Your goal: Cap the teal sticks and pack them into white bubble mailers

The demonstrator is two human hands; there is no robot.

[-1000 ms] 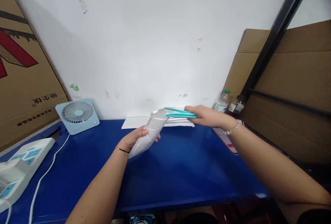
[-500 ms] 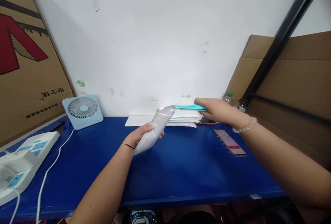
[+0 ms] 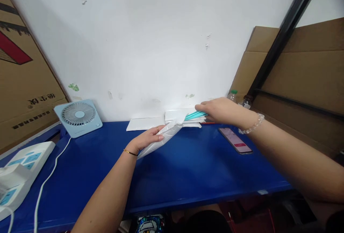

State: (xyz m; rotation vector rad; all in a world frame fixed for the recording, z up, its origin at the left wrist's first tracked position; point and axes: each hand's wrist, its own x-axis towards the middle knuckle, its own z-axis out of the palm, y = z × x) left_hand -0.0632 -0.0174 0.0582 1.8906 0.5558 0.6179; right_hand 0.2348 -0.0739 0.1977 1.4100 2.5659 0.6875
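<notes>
My left hand (image 3: 150,138) is closed round a white, shiny plastic pouch (image 3: 161,142), thumb on top. The pouch slants up to the right over the blue table. At its upper end my right hand (image 3: 215,110) grips several thin turquoise sheet-like pieces (image 3: 195,115) between thumb and fingers. Their left ends meet the mouth of the pouch; how far they reach inside is hidden. Just behind the pouch lies a stack of flat white packets (image 3: 174,114), partly covered by the pouch and the turquoise pieces.
A phone (image 3: 235,141) with its screen lit lies at the right on the blue table (image 3: 204,168). A light blue fan (image 3: 80,116) and a white power strip (image 3: 23,174) with a cable stand left. Bottles (image 3: 233,96) and cardboard (image 3: 306,68) are at the back right.
The pouch is tipped lower and looks flatter, and my left thumb has shifted over it. The turquoise pieces now slant up to the right and look fanned. The whole view has shifted slightly.
</notes>
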